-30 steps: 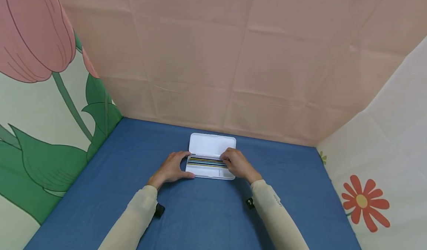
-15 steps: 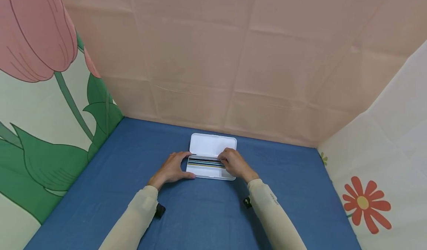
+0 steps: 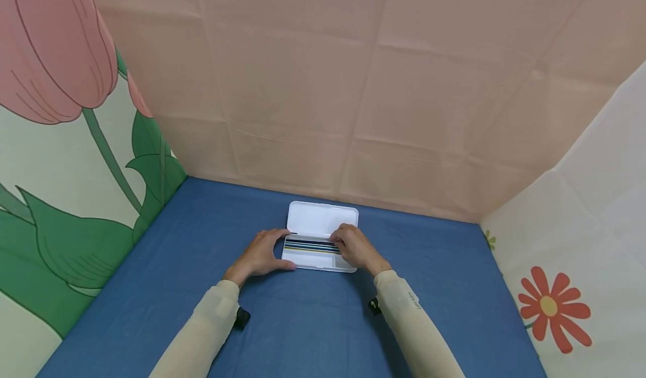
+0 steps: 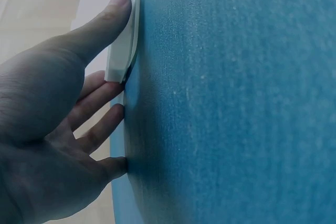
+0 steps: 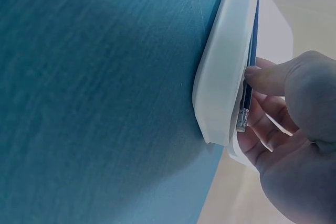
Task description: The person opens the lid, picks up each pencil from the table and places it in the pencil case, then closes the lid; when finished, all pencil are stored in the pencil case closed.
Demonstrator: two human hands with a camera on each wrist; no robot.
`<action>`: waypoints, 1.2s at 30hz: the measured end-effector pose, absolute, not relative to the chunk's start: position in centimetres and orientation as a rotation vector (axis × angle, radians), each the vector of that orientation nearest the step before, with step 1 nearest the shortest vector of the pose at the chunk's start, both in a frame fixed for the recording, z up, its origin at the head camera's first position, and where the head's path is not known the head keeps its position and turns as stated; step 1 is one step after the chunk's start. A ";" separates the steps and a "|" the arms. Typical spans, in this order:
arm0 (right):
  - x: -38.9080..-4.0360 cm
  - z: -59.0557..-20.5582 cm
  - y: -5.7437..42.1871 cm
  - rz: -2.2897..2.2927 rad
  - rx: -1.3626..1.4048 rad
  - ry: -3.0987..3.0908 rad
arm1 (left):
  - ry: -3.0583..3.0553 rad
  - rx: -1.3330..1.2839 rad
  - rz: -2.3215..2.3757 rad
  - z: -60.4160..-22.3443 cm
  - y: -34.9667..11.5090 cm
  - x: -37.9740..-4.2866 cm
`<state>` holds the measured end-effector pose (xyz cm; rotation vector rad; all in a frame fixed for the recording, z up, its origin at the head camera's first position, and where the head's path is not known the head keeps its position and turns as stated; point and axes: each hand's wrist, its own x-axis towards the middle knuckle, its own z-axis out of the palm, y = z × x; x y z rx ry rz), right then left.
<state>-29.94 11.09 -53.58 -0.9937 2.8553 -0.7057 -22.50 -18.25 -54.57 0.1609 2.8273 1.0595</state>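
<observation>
An open white pencil case [image 3: 313,262] lies on the blue cloth, its lid [image 3: 322,219] tipped back toward the wall. Several dark and yellow-edged pencils [image 3: 309,245] lie side by side in it. My left hand [image 3: 259,253] holds the case's left end, thumb at the front wall and fingers around the back. Over the right part of the case, my right hand [image 3: 357,247] pinches a dark blue pencil [image 5: 249,92] near its eraser end, as the right wrist view shows. That hand covers the pencils' right ends in the head view.
Blue cloth [image 3: 303,322] covers the table around the case. A beige sheet [image 3: 323,86] hangs behind it. Flower-printed sheets stand at the left [image 3: 106,210] and right [image 3: 595,243].
My right hand shifted slightly left over the case between the first and second head frames, and the pencils there moved a little. Since then both hands have stayed nearly still.
</observation>
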 end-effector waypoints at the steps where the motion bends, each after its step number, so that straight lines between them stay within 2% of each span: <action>1: -30.0 -53.6 11.1 -0.706 -0.992 2.853 | 2.827 0.161 1.060 -54.6 -18.3 -22.5; 16: -30.0 -53.8 11.0 -0.738 -0.987 2.855 | 2.823 0.152 1.056 -54.4 -18.2 -22.6; 23: -30.1 -54.1 11.9 -0.972 -0.986 2.821 | 2.824 0.154 1.046 -54.5 -18.1 -22.6; 36: -30.9 -52.6 14.4 -1.259 -0.817 3.021 | 2.819 0.160 1.044 -54.5 -18.1 -22.6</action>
